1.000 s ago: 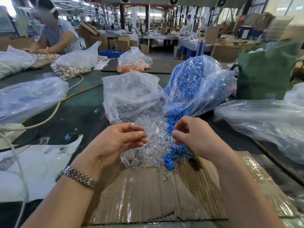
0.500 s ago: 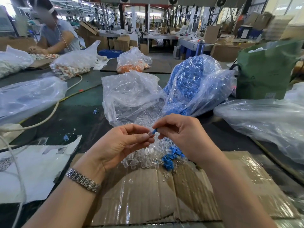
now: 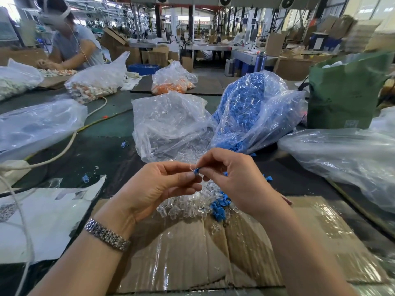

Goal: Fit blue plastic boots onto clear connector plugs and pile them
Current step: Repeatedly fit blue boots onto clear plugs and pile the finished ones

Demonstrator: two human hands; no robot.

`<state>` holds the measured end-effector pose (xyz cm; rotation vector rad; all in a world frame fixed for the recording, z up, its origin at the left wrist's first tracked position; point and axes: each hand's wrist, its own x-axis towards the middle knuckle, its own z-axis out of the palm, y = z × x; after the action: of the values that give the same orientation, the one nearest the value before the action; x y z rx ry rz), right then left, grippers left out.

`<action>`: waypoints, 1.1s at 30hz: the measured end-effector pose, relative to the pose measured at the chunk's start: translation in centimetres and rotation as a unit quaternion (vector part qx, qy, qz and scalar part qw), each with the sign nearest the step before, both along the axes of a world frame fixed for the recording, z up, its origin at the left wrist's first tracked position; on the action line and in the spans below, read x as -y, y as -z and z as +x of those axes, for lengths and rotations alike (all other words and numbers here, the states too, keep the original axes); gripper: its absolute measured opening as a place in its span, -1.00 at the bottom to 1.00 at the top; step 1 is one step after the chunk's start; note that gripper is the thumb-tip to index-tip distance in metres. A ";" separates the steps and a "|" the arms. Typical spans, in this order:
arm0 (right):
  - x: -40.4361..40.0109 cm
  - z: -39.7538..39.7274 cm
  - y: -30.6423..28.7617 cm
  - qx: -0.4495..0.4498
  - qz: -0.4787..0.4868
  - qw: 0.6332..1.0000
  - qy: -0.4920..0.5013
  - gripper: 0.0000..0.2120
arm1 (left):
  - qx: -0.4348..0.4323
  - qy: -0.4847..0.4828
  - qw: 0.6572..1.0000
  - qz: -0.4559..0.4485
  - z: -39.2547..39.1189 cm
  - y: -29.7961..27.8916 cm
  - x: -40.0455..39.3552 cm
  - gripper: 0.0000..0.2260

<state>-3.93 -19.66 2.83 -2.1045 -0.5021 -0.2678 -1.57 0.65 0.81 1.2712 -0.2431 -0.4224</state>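
Now I see a small blue boot (image 3: 196, 170) raised above the near end of the loose pile, between the two hands. It is opaque, bright blue and short. My right hand (image 3: 232, 178) pinches it with thumb and forefinger. My left hand (image 3: 159, 184) has its fingers curled and its fingertips meet the boot; I think it pinches a clear plug (image 3: 190, 167) there, but this plug is nearly invisible and I cannot tell if the two parts are already joined. Below the hands, clear plugs (image 3: 181, 207) and blue boots (image 3: 218, 207) lie mixed on the taped cardboard (image 3: 245, 253), too many and too overlapped to count. Behind stand two supply bags: one clear bag (image 3: 171, 120) on the left, one blue bag (image 3: 252, 112) on the right.
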 end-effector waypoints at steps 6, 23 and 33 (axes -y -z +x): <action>0.0 0.3 0.4 -0.003 -0.015 1.000 0.007 -0.91 | 0.035 -0.038 0.998 0.031 -0.3 -0.1 0.4 -0.75; 3.8 1.6 0.1 -0.082 -0.208 0.943 0.246 -0.59 | 0.044 -0.053 0.997 0.037 -0.4 -0.2 0.3 -0.80; 4.5 2.5 1.6 -0.237 -0.344 0.854 0.310 -0.55 | 0.026 -0.103 0.994 0.012 -0.2 -0.1 0.4 -0.71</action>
<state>-1.43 -24.12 1.23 -2.8691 0.4767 0.1083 -1.76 0.29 0.89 1.3173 -0.1495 -0.2172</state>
